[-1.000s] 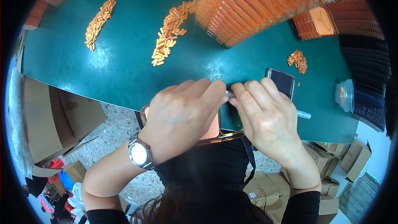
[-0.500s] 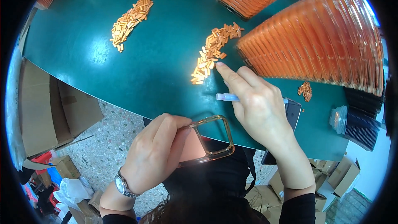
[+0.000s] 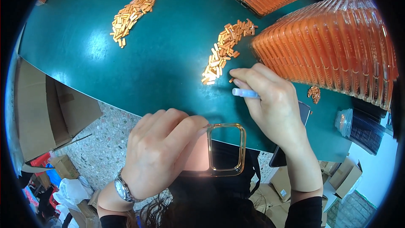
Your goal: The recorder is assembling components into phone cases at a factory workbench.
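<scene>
My left hand (image 3: 162, 147), wearing a wrist watch, is closed on the edge of a phone case (image 3: 196, 156) with a pink back panel and a gold-rimmed camera opening. Held above the table's near edge, the case has its opening to the right. My right hand (image 3: 272, 101) is closed around a pale blue-and-white pen-like stick (image 3: 246, 93), which lies across its fingers. At the tips of its thumb and forefinger is a small gold piece (image 3: 231, 80). Just beyond them lies a pile of small gold bar-shaped pieces (image 3: 221, 52).
Another gold pile (image 3: 133, 14) lies farther left on the green table (image 3: 164, 50). Tall stacks of orange clear cases (image 3: 329, 46) stand at the right. Near them are a tiny copper-coloured pile (image 3: 314, 94), clear cups (image 3: 344, 121) and a dark flat device (image 3: 278, 157) partly under my right arm.
My right hand has drawn back from the gold pile, its forefinger now bent in to the thumb with a small piece there. The phone case has turned more level.
</scene>
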The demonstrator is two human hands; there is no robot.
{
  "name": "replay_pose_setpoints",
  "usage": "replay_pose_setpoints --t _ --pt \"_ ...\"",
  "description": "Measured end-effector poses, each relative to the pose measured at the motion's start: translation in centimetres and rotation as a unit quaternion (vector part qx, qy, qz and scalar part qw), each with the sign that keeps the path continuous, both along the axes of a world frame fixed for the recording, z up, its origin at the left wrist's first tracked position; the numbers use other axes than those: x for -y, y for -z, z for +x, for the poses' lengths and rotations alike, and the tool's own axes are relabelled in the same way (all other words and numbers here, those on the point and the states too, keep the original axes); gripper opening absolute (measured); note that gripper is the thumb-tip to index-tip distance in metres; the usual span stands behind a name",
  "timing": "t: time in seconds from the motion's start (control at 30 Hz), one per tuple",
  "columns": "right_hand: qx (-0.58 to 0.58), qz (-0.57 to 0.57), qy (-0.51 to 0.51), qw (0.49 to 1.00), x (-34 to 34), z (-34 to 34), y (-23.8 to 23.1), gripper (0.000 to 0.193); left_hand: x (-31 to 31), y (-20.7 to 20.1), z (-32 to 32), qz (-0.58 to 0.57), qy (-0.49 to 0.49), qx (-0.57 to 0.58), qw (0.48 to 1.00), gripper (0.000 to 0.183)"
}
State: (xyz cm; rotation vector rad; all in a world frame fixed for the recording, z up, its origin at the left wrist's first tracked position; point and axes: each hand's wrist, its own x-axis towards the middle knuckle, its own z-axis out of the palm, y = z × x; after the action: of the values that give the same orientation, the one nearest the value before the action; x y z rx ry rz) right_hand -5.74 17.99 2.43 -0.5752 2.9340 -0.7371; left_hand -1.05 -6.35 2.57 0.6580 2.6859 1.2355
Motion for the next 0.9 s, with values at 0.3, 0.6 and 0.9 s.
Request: replay_pose_setpoints --t 0.3,0.6,0.9 --pt "0.056 -0.058 0.015 0.997 -0.2 0.4 -0.2 0.007 -1.1 0.4 0.1 -0.038 0.009 0.042 0.998 0.02" --pt "-0.146 -0.043 -0.172 0.973 -0.6 3.1 0.8 0.021 -3.3 -0.1 -0.2 -0.041 0.014 0.096 0.994 0.008" --pt "-0.043 -0.027 -0.107 0.993 -1.7 4.5 0.1 0.024 -5.2 0.6 -0.2 -0.057 0.01 0.029 0.998 0.021"
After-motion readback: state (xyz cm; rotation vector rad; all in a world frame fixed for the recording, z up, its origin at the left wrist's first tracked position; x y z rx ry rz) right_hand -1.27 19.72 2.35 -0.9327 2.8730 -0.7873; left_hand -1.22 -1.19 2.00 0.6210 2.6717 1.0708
